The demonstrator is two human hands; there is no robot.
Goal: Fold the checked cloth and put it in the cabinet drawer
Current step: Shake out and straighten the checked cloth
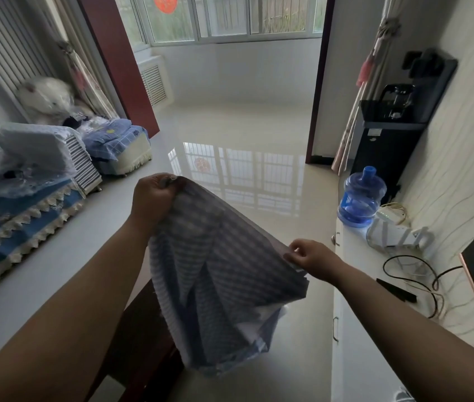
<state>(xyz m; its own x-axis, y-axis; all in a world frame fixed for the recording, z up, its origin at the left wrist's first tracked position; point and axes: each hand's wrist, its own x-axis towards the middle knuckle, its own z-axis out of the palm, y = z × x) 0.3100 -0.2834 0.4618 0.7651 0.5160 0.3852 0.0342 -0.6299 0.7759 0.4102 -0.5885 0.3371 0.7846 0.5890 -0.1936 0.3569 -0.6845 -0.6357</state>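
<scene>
The blue and white checked cloth (218,280) hangs in the air in front of me, above the glossy floor. My left hand (151,198) grips one upper corner, raised higher. My right hand (309,255) pinches the cloth's upper edge at its right side, lower down. The rest of the cloth droops in loose folds between and below both hands. The white cabinet (357,329) stands along the right wall, with small handles (335,329) on its front; its drawers look closed.
A blue water bottle (360,197), cables (410,274) and a white device lie on the cabinet top. A black water dispenser (386,140) stands behind it. A sofa (21,216) with bedding fills the left. A dark wooden chair (140,338) sits below my left arm.
</scene>
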